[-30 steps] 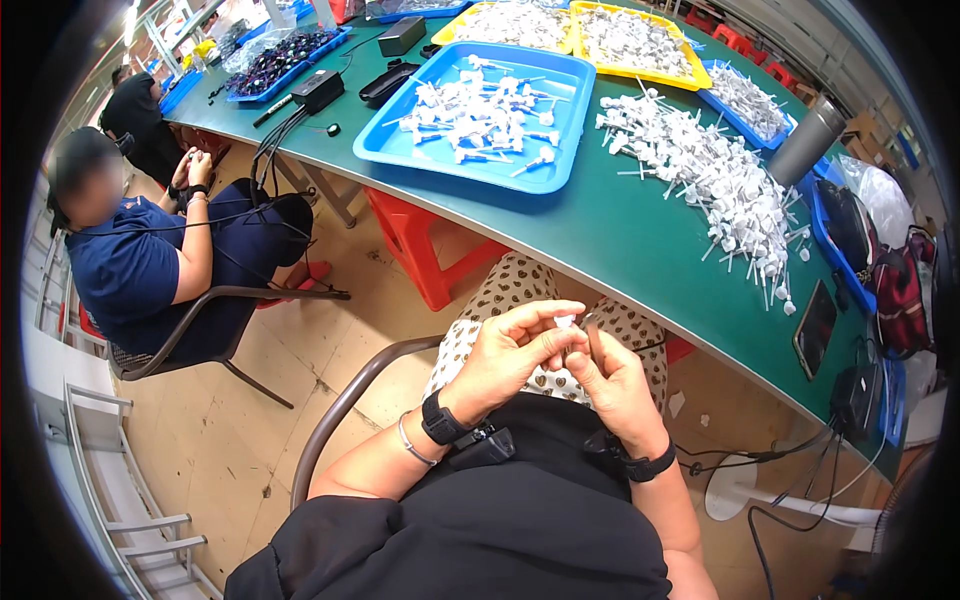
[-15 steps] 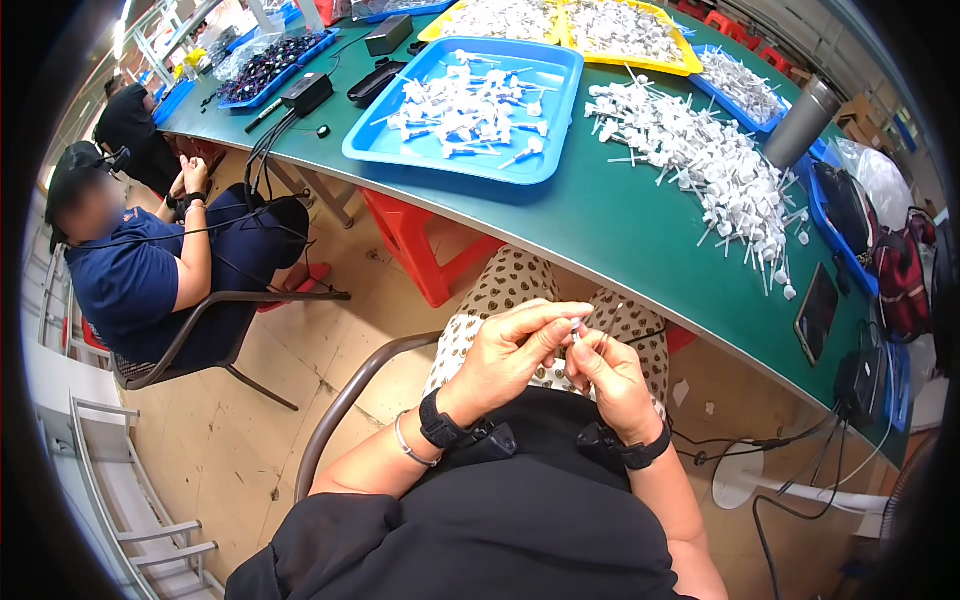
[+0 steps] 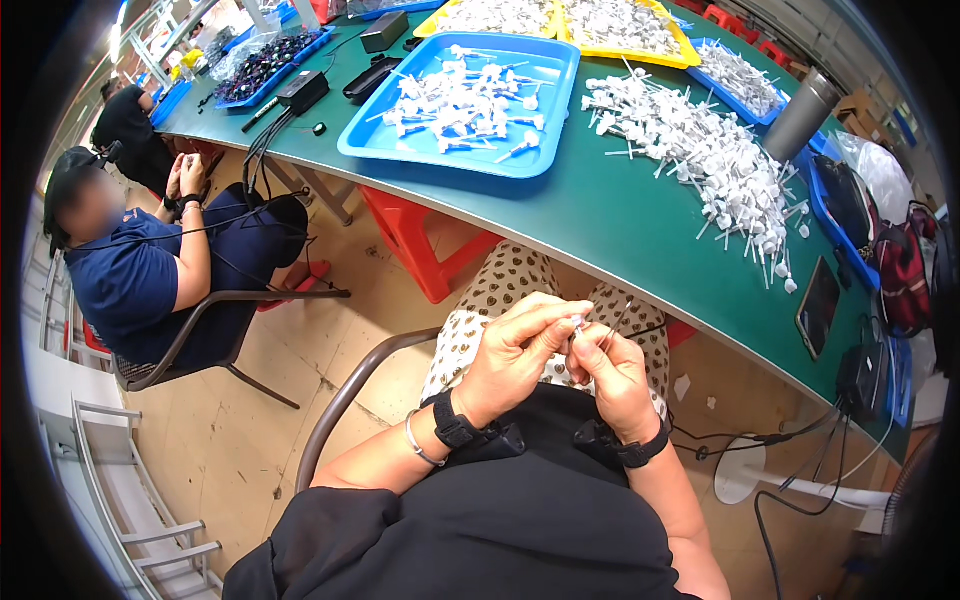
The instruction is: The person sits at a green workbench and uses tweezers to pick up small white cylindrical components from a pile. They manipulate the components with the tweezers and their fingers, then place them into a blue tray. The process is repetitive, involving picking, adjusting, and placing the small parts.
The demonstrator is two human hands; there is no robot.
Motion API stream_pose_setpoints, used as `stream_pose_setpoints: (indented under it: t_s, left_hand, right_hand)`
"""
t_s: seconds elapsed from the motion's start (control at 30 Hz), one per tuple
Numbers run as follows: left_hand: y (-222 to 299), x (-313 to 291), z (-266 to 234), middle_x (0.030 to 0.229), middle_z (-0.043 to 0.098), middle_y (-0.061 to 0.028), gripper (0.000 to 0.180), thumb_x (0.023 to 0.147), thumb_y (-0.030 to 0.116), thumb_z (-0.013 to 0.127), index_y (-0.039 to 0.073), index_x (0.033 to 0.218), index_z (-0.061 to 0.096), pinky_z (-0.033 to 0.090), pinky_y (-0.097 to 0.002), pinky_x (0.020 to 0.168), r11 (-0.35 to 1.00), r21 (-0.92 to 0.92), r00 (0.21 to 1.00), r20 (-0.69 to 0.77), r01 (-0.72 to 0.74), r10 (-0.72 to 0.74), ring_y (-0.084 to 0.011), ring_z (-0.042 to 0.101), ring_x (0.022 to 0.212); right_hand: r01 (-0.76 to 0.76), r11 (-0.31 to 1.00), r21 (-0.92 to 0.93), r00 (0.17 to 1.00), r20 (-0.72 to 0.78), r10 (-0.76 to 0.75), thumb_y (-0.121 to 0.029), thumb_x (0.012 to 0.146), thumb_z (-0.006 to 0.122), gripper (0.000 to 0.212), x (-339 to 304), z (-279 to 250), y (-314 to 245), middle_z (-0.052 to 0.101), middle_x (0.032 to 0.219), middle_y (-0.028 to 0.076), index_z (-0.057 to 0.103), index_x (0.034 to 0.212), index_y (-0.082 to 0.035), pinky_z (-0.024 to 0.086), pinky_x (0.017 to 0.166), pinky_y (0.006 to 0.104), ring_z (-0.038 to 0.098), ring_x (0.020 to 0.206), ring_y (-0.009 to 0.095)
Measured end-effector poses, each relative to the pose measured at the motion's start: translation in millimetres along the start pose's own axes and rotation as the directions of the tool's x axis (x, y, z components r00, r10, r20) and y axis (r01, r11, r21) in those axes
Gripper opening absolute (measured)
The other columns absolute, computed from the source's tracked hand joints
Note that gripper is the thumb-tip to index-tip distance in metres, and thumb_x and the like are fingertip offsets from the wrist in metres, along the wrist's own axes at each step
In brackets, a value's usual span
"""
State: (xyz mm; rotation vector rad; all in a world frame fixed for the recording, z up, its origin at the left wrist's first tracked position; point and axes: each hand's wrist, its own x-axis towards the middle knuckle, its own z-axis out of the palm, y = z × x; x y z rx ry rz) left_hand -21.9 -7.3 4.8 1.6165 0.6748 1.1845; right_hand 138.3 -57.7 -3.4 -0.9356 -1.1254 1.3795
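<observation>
My left hand (image 3: 522, 352) and my right hand (image 3: 614, 376) meet above my lap, fingertips nearly touching. Both are closed in a pinch around a small whitish plastic part (image 3: 577, 323), mostly covered by the fingers. A thin dark line shows just past my right fingers; what it is cannot be made out. Ahead on the green table (image 3: 600, 215), a light blue tray (image 3: 548, 165) holds white stemmed plastic parts (image 3: 462, 100). To its right lies a large loose heap of similar white parts (image 3: 700, 150).
Yellow trays (image 3: 690, 58) of white parts stand at the back. A grey flask (image 3: 803, 115), a phone (image 3: 818, 308) and a blue bin (image 3: 835, 215) are at the right. Left, a seated person (image 3: 150, 260) works near a red stool (image 3: 405, 245). Cables (image 3: 790, 440) hang at lower right.
My hands stay pinched together with only slight finger shifts. The thin dark line by my right fingers now shows more clearly. The view has shifted slightly.
</observation>
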Motion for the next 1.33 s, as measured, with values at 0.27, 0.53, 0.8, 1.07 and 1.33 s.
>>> stream_pose_setpoints:
  t_s: [0.27, 0.53, 0.8, 1.07, 1.33]
  left_hand:
    - [12.4, 0.2, -1.7, 0.112, 0.064, -0.0062, 0.040, 0.097, 0.010, 0.064, 0.004, 0.136, 0.056, 0.052, -0.0272, 0.083, 0.934, -0.317, 0.985, 0.096, 0.168, -0.144, -0.0116, 0.061, 0.098]
    - [9.5, 5.4, -16.4, 0.118, 0.062, -0.0090, 0.014, 0.094, 0.007, 0.068, 0.001, 0.106, 0.071, 0.052, -0.0271, 0.085, 0.937, -0.285, 0.966, 0.212, 0.203, -0.145, -0.0139, 0.061, 0.101]
    - [12.4, 6.4, -21.6, 0.110, 0.066, -0.0066, 0.010, 0.091, 0.003, 0.069, 0.003, 0.101, 0.071, 0.044, -0.0216, 0.064, 0.999, -0.010, 0.982, 0.184, -0.031, 0.032, -0.0056, 0.054, 0.076]
    - [-1.5, -1.9, -24.5, 0.107, 0.066, -0.0048, 0.012, 0.096, 0.005, 0.062, 0.002, 0.107, 0.063, 0.047, -0.0255, 0.078, 0.925, -0.256, 0.941, 0.264, 0.281, -0.212, -0.0097, 0.057, 0.086]
    - [-8.1, -2.1, -25.3, 0.105, 0.063, -0.0044, 0.015, 0.099, 0.012, 0.059, 0.004, 0.111, 0.058, 0.046, -0.0303, 0.093, 0.838, -0.386, 0.905, 0.336, 0.385, -0.261, -0.0120, 0.058, 0.103]
  right_hand:
    - [0.131, 0.974, -0.185, 0.991, 0.017, -0.130, -0.017, 0.099, 0.063, 0.015, 4.9, -10.1, 6.4, 0.062, 0.093, 0.006, 0.063, 0.099, -0.002, 0.048, 0.068, 0.0269, 0.056, 0.077, 0.014]
    - [0.318, 0.853, -0.413, 0.946, 0.086, -0.311, -0.019, 0.096, 0.067, 0.019, 9.9, -11.8, 4.7, 0.068, 0.095, 0.007, 0.067, 0.107, -0.004, 0.049, 0.089, 0.0353, 0.062, 0.089, 0.021]
    - [0.266, 0.813, -0.518, 0.958, 0.052, -0.281, -0.017, 0.096, 0.067, 0.017, 11.2, -19.1, 2.0, 0.070, 0.092, 0.008, 0.067, 0.108, -0.005, 0.046, 0.102, 0.0407, 0.066, 0.086, 0.022]
    - [0.141, 0.940, -0.312, 0.979, -0.096, -0.179, -0.019, 0.102, 0.060, 0.020, 4.4, -17.9, -10.0, 0.065, 0.089, 0.002, 0.065, 0.096, 0.000, 0.046, 0.073, 0.0245, 0.054, 0.076, 0.008]
    - [0.264, 0.952, -0.157, 0.948, -0.137, -0.286, -0.023, 0.102, 0.060, 0.020, 0.5, -18.5, -22.5, 0.064, 0.093, 0.002, 0.063, 0.102, -0.004, 0.043, 0.078, 0.0219, 0.054, 0.082, 0.007]
